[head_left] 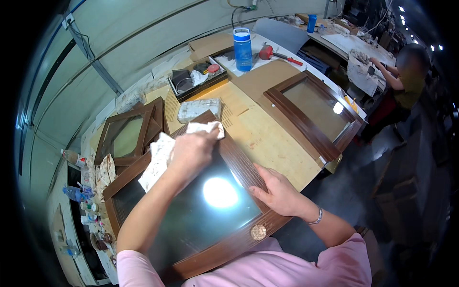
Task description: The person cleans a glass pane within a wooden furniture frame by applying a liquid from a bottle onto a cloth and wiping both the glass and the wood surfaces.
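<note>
A brown wooden frame with a glass pane lies tilted before me, its near edge against my pink shirt. My left hand is closed on a white cloth, pressing it to the far corner of the frame; part of the cloth hangs over the glass. My right hand grips the frame's right rail, thumb on top and fingers hidden around the outer side. A round, light wooden disc shows on the near rail. A bright light reflects in the glass.
Another glazed frame lies on the table at right, with stacked frames at left. Beyond are a wrapped block, a tool box, a blue bottle and a red mallet. A person works at the far right.
</note>
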A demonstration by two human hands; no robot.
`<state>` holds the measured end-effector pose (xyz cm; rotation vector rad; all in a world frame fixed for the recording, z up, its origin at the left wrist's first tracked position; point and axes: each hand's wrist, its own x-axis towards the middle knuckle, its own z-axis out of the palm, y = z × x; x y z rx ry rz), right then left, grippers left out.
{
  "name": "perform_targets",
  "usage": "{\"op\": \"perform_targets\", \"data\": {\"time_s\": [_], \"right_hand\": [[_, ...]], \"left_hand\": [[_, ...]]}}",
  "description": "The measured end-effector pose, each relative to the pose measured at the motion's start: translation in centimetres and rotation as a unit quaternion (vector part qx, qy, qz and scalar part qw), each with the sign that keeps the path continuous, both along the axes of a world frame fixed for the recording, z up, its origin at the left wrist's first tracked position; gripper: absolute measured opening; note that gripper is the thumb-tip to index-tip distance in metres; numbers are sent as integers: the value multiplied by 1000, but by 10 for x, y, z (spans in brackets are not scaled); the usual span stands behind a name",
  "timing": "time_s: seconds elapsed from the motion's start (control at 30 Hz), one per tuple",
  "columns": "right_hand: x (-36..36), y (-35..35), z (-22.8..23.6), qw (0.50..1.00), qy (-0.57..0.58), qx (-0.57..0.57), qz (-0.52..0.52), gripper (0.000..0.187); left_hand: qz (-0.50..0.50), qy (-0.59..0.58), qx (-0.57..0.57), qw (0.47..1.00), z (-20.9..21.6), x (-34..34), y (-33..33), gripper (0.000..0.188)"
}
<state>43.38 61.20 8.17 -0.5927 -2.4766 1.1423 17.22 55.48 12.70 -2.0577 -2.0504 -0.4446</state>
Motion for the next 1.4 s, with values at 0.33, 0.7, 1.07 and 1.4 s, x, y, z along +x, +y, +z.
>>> {"op": "perform_targets", "data": {"time_s": [0.33, 0.7, 1.07, 1.4], "right_hand": [[0, -1, -4, 1000, 15, 10, 12, 63], [-1, 2, 8, 999, -31, -41, 2, 65], [-2, -4, 5, 998, 10, -54, -5, 49], [-1, 3, -28, 904, 174, -386, -63, 36]], "left_hand": [[85, 74, -36, 993, 5, -37, 10, 27], [-45, -85, -128, 987, 16, 39, -6, 18], [183, 37, -7, 982, -5, -44, 36, 23], [-372, -173, -230, 883, 30, 119, -122, 42]]}}
